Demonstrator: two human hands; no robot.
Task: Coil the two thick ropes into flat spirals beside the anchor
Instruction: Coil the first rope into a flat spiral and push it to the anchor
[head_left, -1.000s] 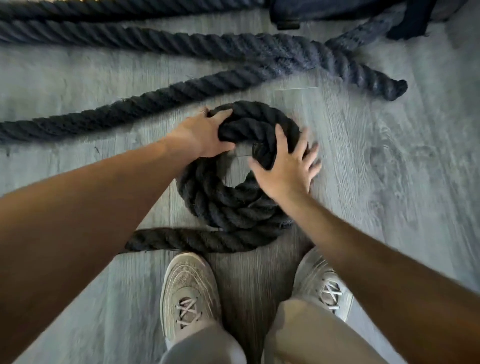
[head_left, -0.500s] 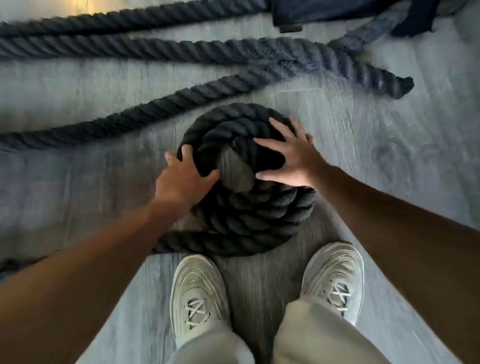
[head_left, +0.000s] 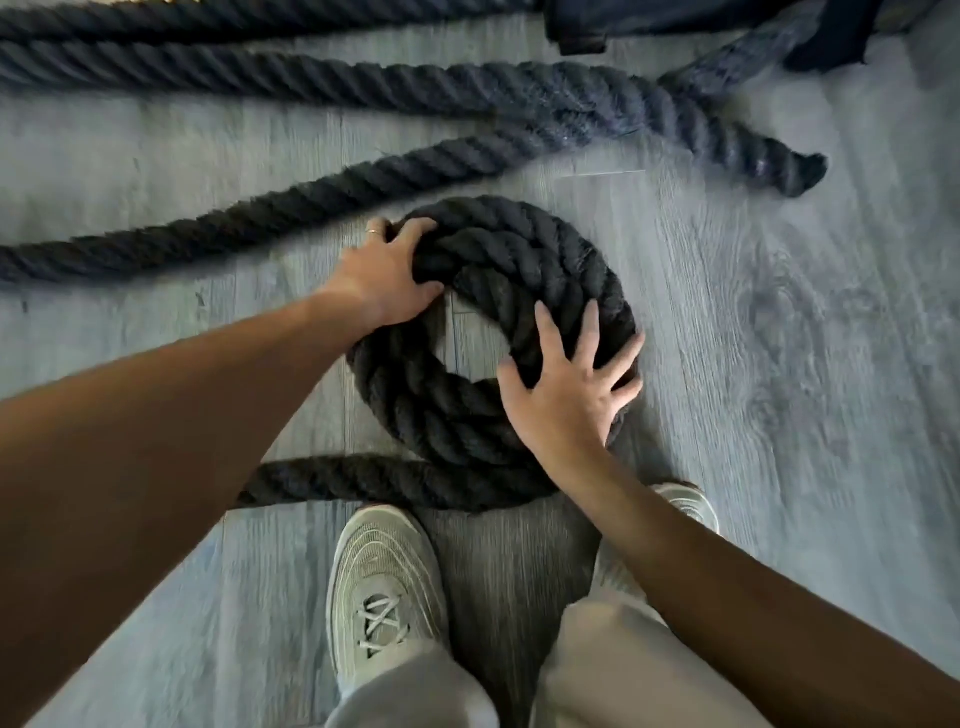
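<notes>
Shoes first, nearest to you: your left shoe (head_left: 387, 592) planted flat on the grey wood floor (head_left: 779, 364), your right shoe (head_left: 685, 506) mostly hidden behind your own forearm, pale trouser legs (head_left: 613, 670) at the bottom edge. Just past the toes, a tail of the coiled rope (head_left: 467, 410) runs off to the left under your left arm, and the coil sits directly ahead of your feet, wound a couple of turns with a bare patch of floor showing in the middle.

Your right hand (head_left: 566, 395) lies flat on the near right side of the coil, fingers straight and spread wide across the turns, thumb reaching toward the inner edge. Your left hand (head_left: 384, 275) is on the far left of the coil, fingers curled over the top of the outer turn and thumb tucked in at the inner side, so you've got that strand gripped. A ring (head_left: 373, 233) shows on one finger.

Beyond the coil, a second rope (head_left: 311, 202) slants across the floor from the left, well apart from your hands. Farther still, another length (head_left: 322, 85) runs straight across, and the two cross near a frayed rope end (head_left: 800, 174) on the right. At the top edge, a dark object (head_left: 649, 15); you can't tell what it is.
</notes>
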